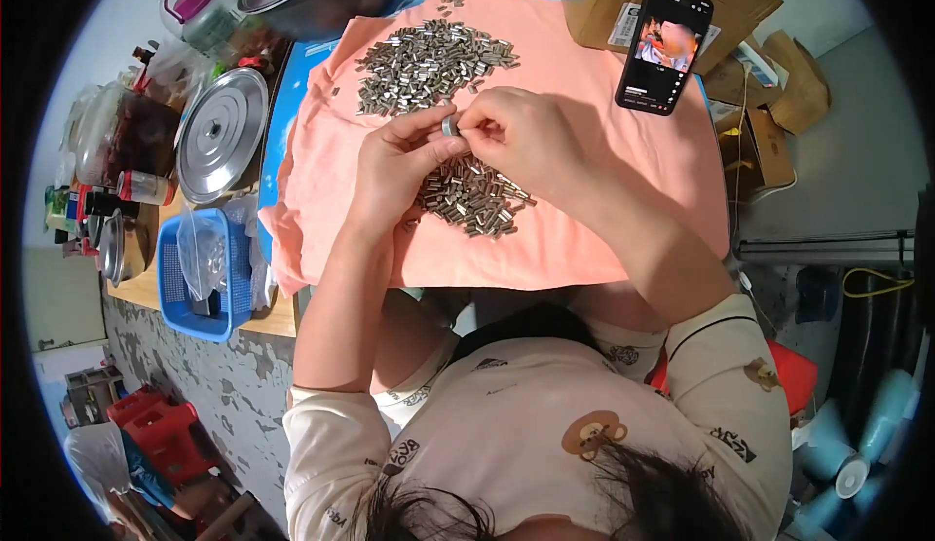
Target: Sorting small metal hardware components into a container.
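Centre of frame | small metal ring (pixel 449 126) is pinched between left hand (pixel 397 156) and right hand (pixel 516 132), both closed on it, above lower pile of metal pieces (pixel 474 200) | ring is best kept steady, fingertips close.

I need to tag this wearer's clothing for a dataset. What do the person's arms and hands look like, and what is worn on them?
Both forearms are bare. The left hand and right hand wear no gloves; no rings or watch are visible. Cream sleeves, pushed up above the elbows, carry small brown bear motifs and dark lettering.
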